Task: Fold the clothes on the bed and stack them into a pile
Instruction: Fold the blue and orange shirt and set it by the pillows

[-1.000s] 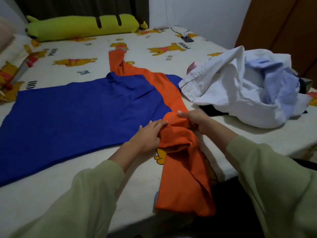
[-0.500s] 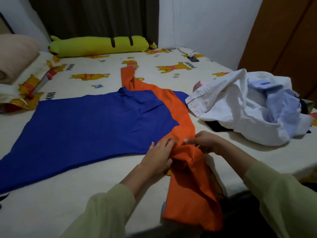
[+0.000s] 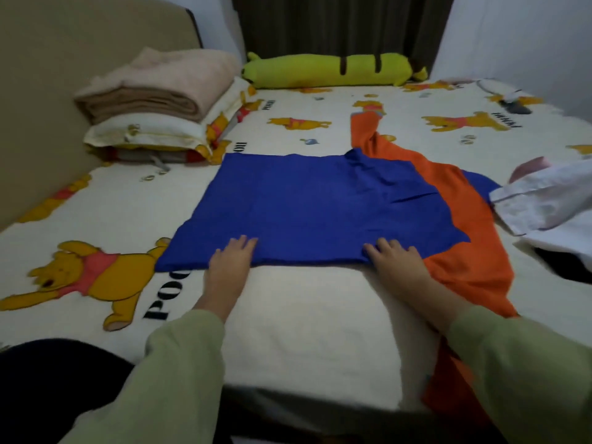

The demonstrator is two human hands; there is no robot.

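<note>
Along the near edge of the bed (image 3: 288, 331), left hand (image 3: 229, 264) and right hand (image 3: 395, 265) press flat-fingered on the blue shirt (image 3: 320, 206) — best kept taut and square-edged before folding its orange sleeve (image 3: 464, 251) inward.

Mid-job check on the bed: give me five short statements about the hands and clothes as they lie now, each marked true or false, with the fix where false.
1. Both hands rest flat on the near edge of the blue garment. True: left hand, right hand.
2. The right hand grips the orange sleeve. False: its fingers lie straight on the blue cloth.
3. The orange sleeve hangs over the bed's near edge. True.
4. A folded pink blanket lies on a pillow. True.
5. The white shirt lies left of the blue garment. False: right.
</note>
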